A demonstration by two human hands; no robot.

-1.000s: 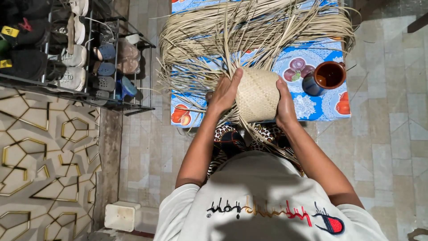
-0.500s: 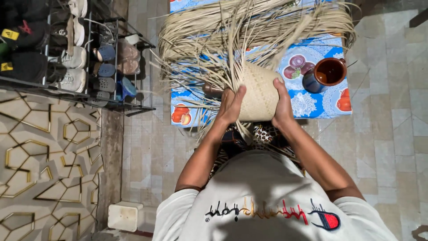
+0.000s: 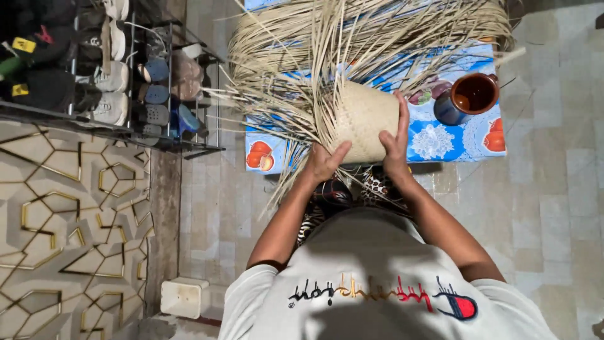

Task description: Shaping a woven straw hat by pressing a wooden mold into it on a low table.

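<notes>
A half-woven pale straw basket [image 3: 365, 119] is held over the near edge of a table covered with a blue fruit-patterned cloth [image 3: 440, 141]. My left hand [image 3: 324, 162] grips its lower left side and my right hand [image 3: 396, 141] presses flat against its right side. Many long loose straw strands [image 3: 327, 50] fan out from the woven part over the table and to the left.
A brown clay pot [image 3: 469, 97] stands on the cloth at the right of the basket. A metal shoe rack [image 3: 119, 75] full of shoes lines the left wall. A small white container [image 3: 182, 296] sits on the tiled floor at lower left.
The basket has been turned and tilted to the left between my hands. My left hand has slid down to its lower edge, and my right hand is further up its right side.
</notes>
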